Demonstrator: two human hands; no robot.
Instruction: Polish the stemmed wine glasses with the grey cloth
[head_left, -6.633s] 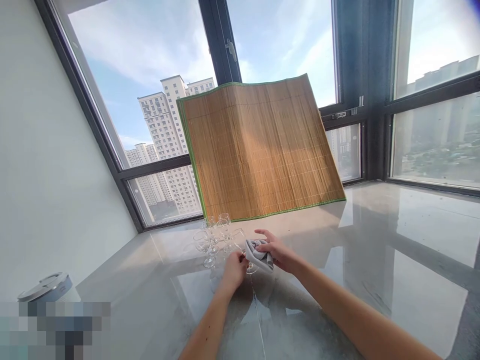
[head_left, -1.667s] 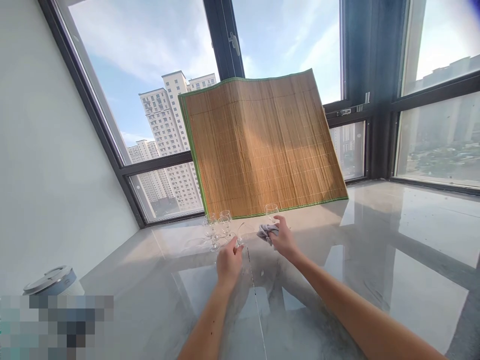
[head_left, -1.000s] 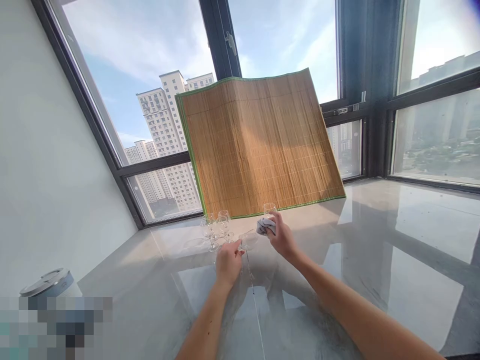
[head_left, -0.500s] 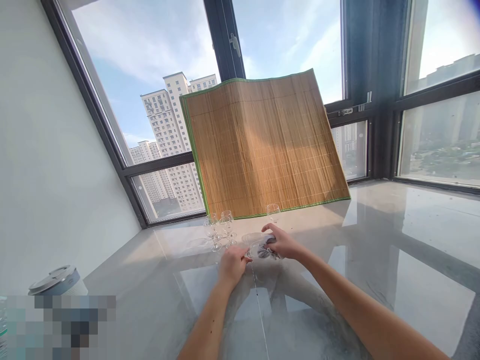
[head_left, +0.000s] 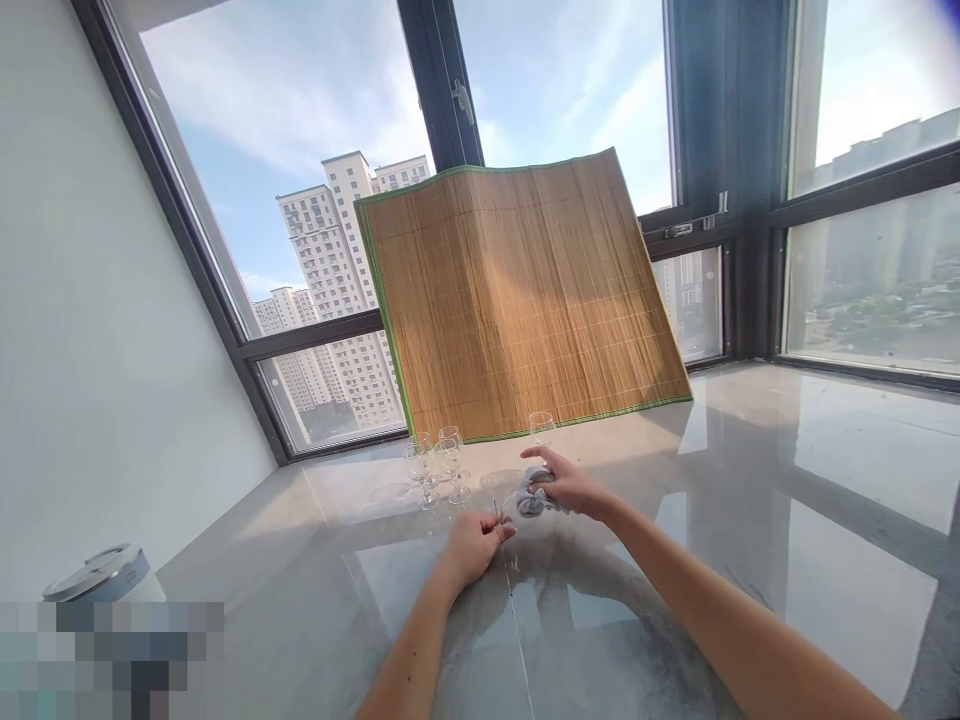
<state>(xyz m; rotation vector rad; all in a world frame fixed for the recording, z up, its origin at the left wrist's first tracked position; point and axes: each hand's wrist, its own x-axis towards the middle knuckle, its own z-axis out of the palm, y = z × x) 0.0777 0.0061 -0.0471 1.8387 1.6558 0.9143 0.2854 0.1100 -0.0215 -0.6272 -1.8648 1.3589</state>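
My left hand (head_left: 471, 545) pinches the stem of a clear wine glass (head_left: 501, 492) and holds it tilted above the glossy grey counter (head_left: 750, 520). The glass bowl points toward my right hand (head_left: 568, 487), which presses a bunched grey cloth (head_left: 531, 496) against it. Three more wine glasses (head_left: 437, 465) stand upright in a cluster to the left. Just behind my right hand, a single wine glass (head_left: 541, 430) stands apart from them.
A bamboo mat (head_left: 517, 300) with green edging leans upright against the window at the back of the counter. A round white container with a metal lid (head_left: 101, 572) sits at the near left by the white wall. Dark window frames border the counter's far side.
The left hand has drawn the tilted glass down and toward me, the right hand and cloth following at its bowl. Earlier, a finished glass was set down alone on the right and this one picked up.
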